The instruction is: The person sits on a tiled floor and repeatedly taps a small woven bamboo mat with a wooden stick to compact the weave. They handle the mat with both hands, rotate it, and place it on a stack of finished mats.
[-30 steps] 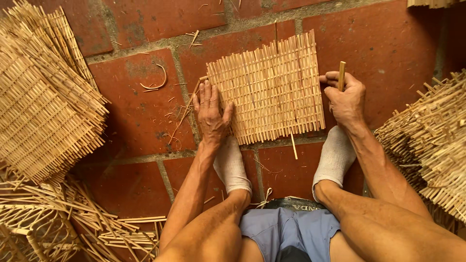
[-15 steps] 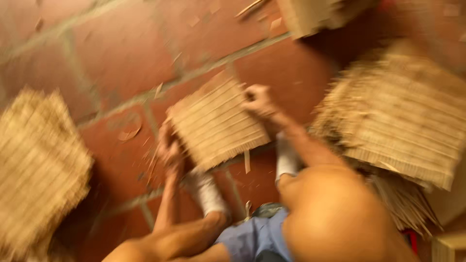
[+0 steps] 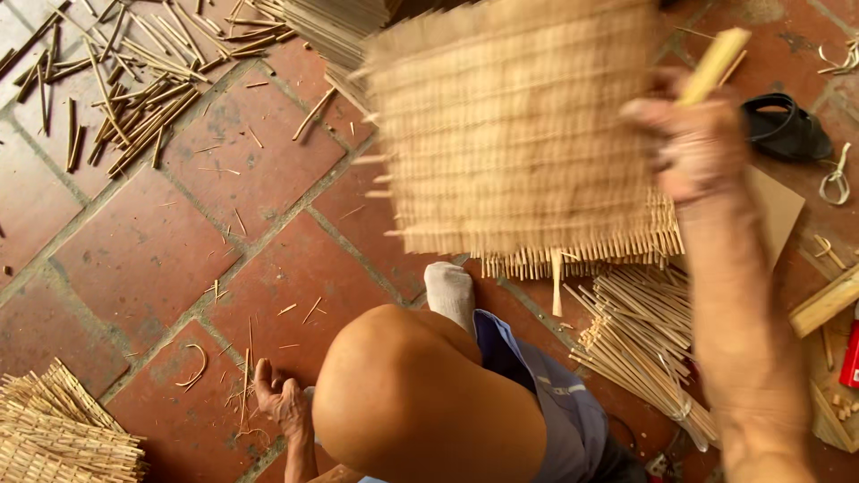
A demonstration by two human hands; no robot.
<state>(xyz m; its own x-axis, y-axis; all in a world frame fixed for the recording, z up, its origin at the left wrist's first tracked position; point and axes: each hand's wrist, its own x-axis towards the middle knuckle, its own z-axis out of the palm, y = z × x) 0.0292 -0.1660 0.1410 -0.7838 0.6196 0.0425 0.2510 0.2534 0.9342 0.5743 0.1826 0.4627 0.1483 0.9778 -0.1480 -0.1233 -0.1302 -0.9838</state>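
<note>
Looking down from the head camera, a woven bamboo mat [image 3: 514, 125] is seen lifted off the red tile floor [image 3: 143, 259], gripped at its right edge by the right hand [image 3: 693, 148], whose fingers are closed around it along with a short bamboo stick [image 3: 713, 64]. Left of the bent knee [image 3: 420, 402], the left hand [image 3: 282, 402] is rested on the tiles, fingers loosely curled and holding nothing. Progress-wise, the mat looks pretty much woven, though untrimmed ends are left poking out; finished mats [image 3: 591, 250] are stacked under it, with loose bamboo strips [image 3: 125, 98] scattered far beyond the knee.
</note>
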